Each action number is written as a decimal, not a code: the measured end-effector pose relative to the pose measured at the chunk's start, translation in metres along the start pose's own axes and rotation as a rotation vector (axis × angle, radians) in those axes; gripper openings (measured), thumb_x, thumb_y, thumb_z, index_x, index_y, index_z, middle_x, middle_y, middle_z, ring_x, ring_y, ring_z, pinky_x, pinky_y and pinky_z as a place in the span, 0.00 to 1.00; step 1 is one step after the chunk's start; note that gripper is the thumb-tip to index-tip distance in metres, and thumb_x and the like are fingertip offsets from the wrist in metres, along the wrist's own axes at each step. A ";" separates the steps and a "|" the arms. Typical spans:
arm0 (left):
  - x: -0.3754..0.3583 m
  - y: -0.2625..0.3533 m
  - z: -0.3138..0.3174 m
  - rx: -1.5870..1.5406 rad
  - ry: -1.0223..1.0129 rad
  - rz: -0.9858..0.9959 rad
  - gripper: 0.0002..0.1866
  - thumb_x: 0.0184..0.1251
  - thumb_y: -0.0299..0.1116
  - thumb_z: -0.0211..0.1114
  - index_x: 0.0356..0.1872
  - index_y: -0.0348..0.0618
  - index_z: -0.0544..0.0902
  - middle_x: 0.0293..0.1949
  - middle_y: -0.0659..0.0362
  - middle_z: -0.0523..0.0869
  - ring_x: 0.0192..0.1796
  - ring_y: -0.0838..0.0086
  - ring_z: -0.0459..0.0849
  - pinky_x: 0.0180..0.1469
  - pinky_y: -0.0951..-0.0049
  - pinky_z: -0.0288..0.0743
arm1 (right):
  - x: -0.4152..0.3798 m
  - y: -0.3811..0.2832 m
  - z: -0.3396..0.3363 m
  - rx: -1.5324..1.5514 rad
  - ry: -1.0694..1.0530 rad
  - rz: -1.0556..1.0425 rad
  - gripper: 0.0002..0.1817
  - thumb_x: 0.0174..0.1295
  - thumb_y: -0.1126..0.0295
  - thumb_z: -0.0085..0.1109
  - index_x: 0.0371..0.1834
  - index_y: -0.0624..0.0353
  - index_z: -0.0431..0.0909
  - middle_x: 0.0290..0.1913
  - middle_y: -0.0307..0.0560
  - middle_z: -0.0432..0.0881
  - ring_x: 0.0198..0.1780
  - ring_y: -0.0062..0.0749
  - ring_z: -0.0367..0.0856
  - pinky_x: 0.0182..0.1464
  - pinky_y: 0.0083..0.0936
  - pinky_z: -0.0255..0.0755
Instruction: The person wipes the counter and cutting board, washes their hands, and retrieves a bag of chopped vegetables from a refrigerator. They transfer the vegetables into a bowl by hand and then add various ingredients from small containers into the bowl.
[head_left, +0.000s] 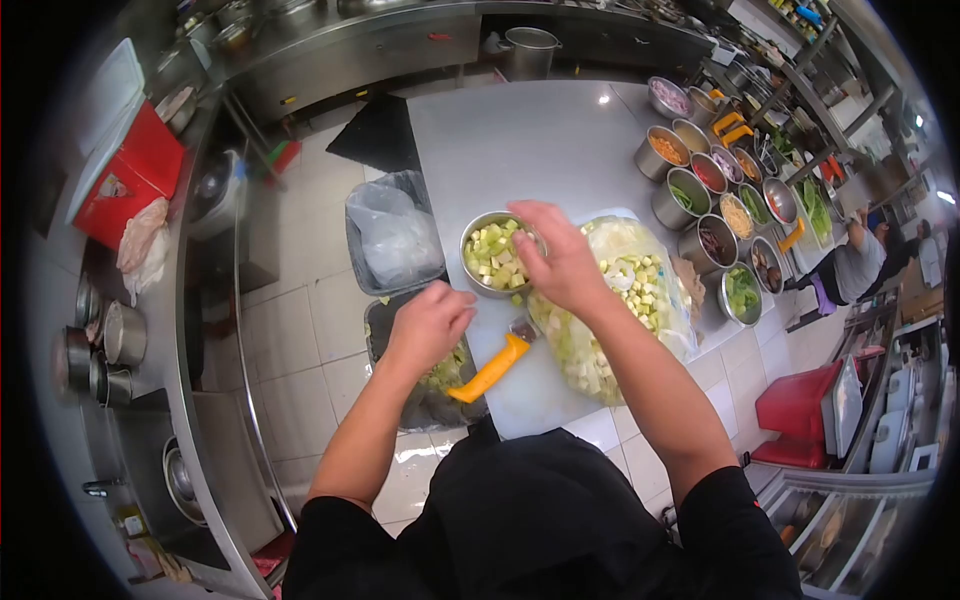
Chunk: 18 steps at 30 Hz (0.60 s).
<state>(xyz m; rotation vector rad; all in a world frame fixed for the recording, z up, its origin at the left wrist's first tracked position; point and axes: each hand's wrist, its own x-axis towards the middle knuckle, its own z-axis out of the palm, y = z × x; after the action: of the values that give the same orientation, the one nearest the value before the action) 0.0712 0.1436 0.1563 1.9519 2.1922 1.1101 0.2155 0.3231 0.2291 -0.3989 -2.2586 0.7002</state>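
Observation:
My right hand point(560, 255) is over the right rim of a round metal pot point(485, 288), thumb and fingers apart. Diced pale green vegetable, which looks like zucchini, fills the pot point(495, 255). My left hand point(432, 325) hovers left of the pot near the edge of the white cutting board point(575, 405), fingers curled in; I cannot tell what they hold, if anything. Between my forearms lies a knife with a yellow handle point(490, 370), its blade toward the pot. Under my right forearm spreads a clear plastic bag point(610, 345) with more diced pieces in and on it.
A grey bin with a plastic liner point(395, 235) stands left of the steel table point(520, 140); another bin with green scraps point(445, 372) sits below my left hand. Several metal containers of cut vegetables point(708, 175) line the right side. A person point(860, 260) is at far right.

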 end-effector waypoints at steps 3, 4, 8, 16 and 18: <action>0.001 0.008 0.010 0.051 -0.271 0.039 0.18 0.63 0.33 0.67 0.56 0.56 0.84 0.29 0.58 0.81 0.31 0.64 0.85 0.34 0.62 0.79 | -0.006 -0.011 -0.016 0.079 0.054 0.137 0.14 0.67 0.73 0.62 0.55 0.63 0.81 0.45 0.49 0.84 0.44 0.35 0.84 0.48 0.28 0.78; 0.006 0.010 0.017 0.095 -0.329 0.070 0.20 0.67 0.33 0.61 0.60 0.58 0.82 0.26 0.57 0.81 0.31 0.61 0.85 0.33 0.58 0.78 | -0.007 -0.014 -0.018 0.110 0.064 0.177 0.14 0.67 0.73 0.62 0.54 0.63 0.81 0.42 0.48 0.84 0.41 0.32 0.84 0.46 0.26 0.78; 0.029 0.023 0.032 0.140 -0.544 -0.009 0.23 0.69 0.32 0.53 0.64 0.61 0.78 0.28 0.55 0.85 0.33 0.57 0.87 0.32 0.55 0.79 | -0.016 -0.025 -0.024 0.114 0.069 0.139 0.11 0.66 0.74 0.63 0.50 0.64 0.83 0.37 0.45 0.84 0.36 0.26 0.83 0.41 0.22 0.77; 0.023 0.019 0.038 0.253 -0.601 0.014 0.07 0.69 0.34 0.56 0.44 0.47 0.77 0.29 0.51 0.88 0.35 0.55 0.88 0.33 0.53 0.79 | -0.038 -0.022 -0.048 0.065 0.097 0.203 0.09 0.65 0.75 0.64 0.46 0.63 0.84 0.35 0.44 0.83 0.35 0.25 0.82 0.39 0.22 0.76; 0.013 0.016 0.029 0.259 -0.620 -0.055 0.08 0.69 0.36 0.59 0.44 0.46 0.78 0.27 0.52 0.87 0.34 0.54 0.88 0.33 0.53 0.79 | -0.041 -0.016 -0.052 0.052 0.131 0.213 0.08 0.63 0.74 0.65 0.44 0.62 0.84 0.35 0.45 0.83 0.36 0.31 0.83 0.40 0.24 0.78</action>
<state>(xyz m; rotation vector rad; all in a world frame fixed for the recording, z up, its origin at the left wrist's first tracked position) 0.0947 0.1684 0.1478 1.9477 2.0766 0.1614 0.2801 0.3098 0.2459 -0.6483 -2.0897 0.8154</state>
